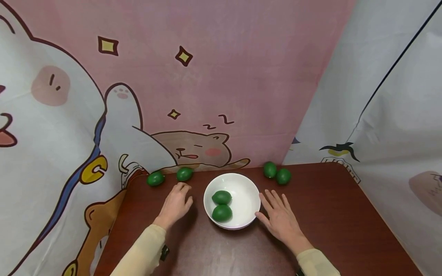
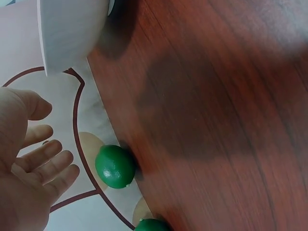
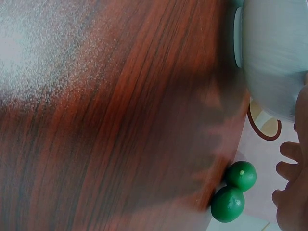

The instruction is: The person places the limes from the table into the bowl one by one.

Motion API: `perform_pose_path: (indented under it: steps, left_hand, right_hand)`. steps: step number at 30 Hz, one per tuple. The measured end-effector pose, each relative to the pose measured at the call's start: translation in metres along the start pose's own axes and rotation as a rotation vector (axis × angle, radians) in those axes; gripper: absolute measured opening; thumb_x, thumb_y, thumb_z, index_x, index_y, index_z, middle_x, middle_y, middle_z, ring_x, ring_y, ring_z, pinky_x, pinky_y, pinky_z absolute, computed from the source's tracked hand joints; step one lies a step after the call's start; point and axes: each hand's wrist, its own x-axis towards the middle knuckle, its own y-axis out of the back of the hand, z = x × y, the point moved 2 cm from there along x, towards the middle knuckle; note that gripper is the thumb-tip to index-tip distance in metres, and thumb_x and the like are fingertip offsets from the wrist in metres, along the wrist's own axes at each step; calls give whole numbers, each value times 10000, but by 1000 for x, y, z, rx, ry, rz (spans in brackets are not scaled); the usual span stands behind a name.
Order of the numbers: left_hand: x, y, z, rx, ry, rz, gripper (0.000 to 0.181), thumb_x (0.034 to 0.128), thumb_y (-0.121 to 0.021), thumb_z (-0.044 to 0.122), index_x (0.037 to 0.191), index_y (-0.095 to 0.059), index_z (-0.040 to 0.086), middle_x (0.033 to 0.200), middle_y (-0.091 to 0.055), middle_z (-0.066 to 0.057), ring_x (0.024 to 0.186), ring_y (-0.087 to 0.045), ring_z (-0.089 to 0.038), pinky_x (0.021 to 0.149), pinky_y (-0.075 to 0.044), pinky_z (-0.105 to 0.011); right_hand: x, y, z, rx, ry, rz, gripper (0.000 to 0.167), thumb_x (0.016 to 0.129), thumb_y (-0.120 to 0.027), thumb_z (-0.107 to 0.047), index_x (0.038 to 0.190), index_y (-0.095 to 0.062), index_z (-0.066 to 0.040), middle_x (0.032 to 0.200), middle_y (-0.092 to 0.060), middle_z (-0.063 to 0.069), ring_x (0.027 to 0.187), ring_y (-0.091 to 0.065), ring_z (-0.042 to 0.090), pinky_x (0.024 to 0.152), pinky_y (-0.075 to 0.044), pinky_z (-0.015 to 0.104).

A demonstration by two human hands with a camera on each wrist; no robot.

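A white bowl (image 1: 245,191) stands on the brown table with two green limes (image 1: 222,213) inside, on its left side. My left hand (image 1: 175,205) hovers left of the bowl, fingers relaxed and holding nothing, just in front of a lime (image 1: 184,174); another lime (image 1: 155,178) lies farther left. In the left wrist view the hand (image 2: 33,154) is apart from the lime (image 2: 115,166) and the bowl (image 2: 72,33). My right hand (image 1: 281,218), fingers spread, has its fingertips at the bowl's right rim. Whether they touch it, I cannot tell.
Two more limes (image 1: 283,176) sit side by side at the table's back edge, right of the bowl; the right wrist view shows them too (image 3: 227,204). Behind the brown table (image 1: 331,207) hangs a pink and white cloth (image 1: 255,76) with cartoon animals.
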Motion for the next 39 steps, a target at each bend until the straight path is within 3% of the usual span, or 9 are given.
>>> perform_pose_path:
  steps: [19, 29, 39]
  left_hand:
    - [11, 5, -11, 18, 18, -15, 392, 931, -715, 138, 1285, -659, -21, 1281, -608, -184, 1161, -593, -341, 953, -550, -514]
    - [19, 5, -15, 25, -13, 24, 386, 913, -710, 106, 1263, -661, -49, 1263, -611, -221, 1145, -596, -379, 952, -542, -536]
    - [31, 2, -21, 29, 19, -17, 428, 927, -695, 124, 1313, -633, -52, 1334, -586, -240, 1214, -569, -403, 1021, -496, -554]
  right_hand:
    - [0, -1, 0, -9, -6, -13, 726, 998, -593, -552, 1565, -464, -117, 1610, -417, 170, 1515, -332, 385, 1238, -161, 600]
    - [0, 1, 0, -10, -3, -11, 726, 999, -591, -552, 1570, -458, -124, 1610, -420, 167, 1521, -326, 376, 1242, -156, 595]
    - [1, 2, -1, -18, -4, -19, 723, 1000, -586, -557, 1565, -465, -123, 1612, -417, 165, 1521, -323, 377, 1238, -163, 599]
